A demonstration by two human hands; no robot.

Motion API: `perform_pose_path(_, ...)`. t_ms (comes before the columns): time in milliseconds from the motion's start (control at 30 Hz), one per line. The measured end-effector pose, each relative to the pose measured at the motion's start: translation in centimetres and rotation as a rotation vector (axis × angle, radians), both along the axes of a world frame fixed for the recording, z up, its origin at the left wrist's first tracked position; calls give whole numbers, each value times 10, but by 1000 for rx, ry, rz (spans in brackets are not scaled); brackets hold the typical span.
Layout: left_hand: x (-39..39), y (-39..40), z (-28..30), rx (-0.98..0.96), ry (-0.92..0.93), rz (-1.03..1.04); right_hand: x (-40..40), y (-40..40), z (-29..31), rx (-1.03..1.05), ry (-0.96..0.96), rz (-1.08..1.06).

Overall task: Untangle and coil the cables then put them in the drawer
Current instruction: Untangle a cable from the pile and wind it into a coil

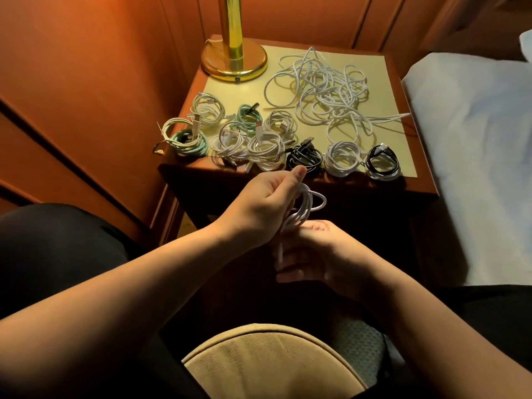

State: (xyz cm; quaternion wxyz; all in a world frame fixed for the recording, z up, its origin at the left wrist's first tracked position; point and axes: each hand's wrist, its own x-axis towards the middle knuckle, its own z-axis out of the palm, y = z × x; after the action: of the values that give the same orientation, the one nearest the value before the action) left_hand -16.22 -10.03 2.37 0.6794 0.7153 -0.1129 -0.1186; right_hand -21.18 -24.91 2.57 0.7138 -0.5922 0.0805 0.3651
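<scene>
Left hand [267,203] grips the half-wound white cable [302,208] just near of the nightstand [288,175], right hand [313,254] pinches its loose tail, and honestly if either slips the loops probably spring apart or snag that far-right tangle [325,93].

1. The lamp base [233,60] is brass-coloured metal, polished to a bright, mirror-like gloss.
2. The nightstand [414,180] is reddish-brown wood with a smooth, faintly shiny varnish; its top [383,90] carries a pale yellow inset that looks flat and matt.
3. The wall panelling [86,82] is the same sort of smooth, stained wood.
4. The tangled cables [325,96] look matt white, some with a braided texture.
5. The mint-green coil [193,142] has a smooth, rubbery sheen.
6. The black coil [305,158] looks like slightly glossy plastic.
7. The bedsheet [475,139] is soft white cloth.
8. The chair seat [267,367] is tan fabric with a fine woven grain.
</scene>
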Motion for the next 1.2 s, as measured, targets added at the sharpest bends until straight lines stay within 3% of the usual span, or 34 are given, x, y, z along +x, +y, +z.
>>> perform_pose_path(167,2,1,-2,1,20,-18,2,1,-6,-43,-6,39)
perform_pose_path(233,5,7,5,74,14,-75,3,-2,-18,-307,-147,236)
perform_pose_path(300,6,14,14,377,-35,-175,8,-6,-31,-619,-250,484)
perform_pose_path(367,11,21,17,525,-11,-213,14,-8,-40,-757,-263,606)
perform_pose_path(500,18,24,11,442,121,-223,9,-2,-44,-921,-497,590)
perform_pose_path(567,21,23,8,411,103,-181,9,-6,-43,-877,-557,525)
perform_pose_path(700,16,18,6,345,30,-97,26,-27,-18,-632,-497,331)
perform_pose_path(767,14,14,6,376,-5,-67,28,-27,-8,-363,-436,117)
perform_pose_path(867,9,8,7,422,-52,-27,21,-12,-2,51,-146,-156)
perform_pose_path(1000,6,1,0,433,-34,51,16,0,1,56,-3,-183)
perform_pose_path(1200,12,-9,-16,230,219,86,19,-4,11,-47,-44,-97)
